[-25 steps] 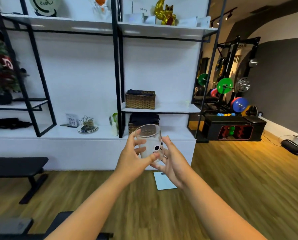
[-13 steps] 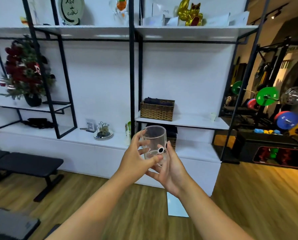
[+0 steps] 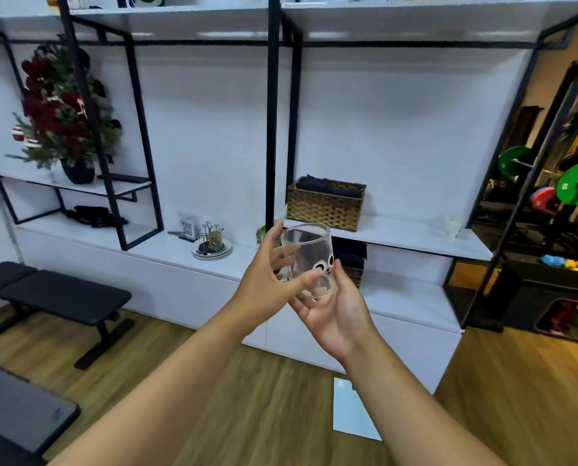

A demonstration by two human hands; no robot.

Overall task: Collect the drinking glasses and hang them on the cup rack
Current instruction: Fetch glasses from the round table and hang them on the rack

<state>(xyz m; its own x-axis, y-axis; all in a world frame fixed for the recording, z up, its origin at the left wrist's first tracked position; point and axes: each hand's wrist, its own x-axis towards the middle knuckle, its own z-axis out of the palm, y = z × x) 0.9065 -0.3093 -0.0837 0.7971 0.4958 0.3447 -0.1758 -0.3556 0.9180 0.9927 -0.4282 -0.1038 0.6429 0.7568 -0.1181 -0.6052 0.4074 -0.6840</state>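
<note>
Clear drinking glass (image 3: 309,260) with a black cartoon print, upright, mouth up, carried in mid-air in front of the white shelving unit (image 3: 398,230). Both hands on it: left hand (image 3: 267,280) wraps the near side, thumb laid across the lower wall, fingers curled round the back; right hand (image 3: 334,307) cups palm-up under the base, fingers closing on the far side. Two-handed hold likely for security in transit, smooth glass, no handle. Cup rack (image 3: 210,238), thin wire pegs on a round tray, stands on the lower white surface (image 3: 166,250), left of the glass and well apart from it. One glass seems to sit among its pegs; too small to be sure. A small QR-code sign (image 3: 186,227) stands just beside the rack; a wicker basket (image 3: 326,203) sits on the shelf behind the glass. Judgement: carry stage, hanging not begun. Glass will need inverting before it goes over a peg, so one hand probably has to regrip near the base.
</note>
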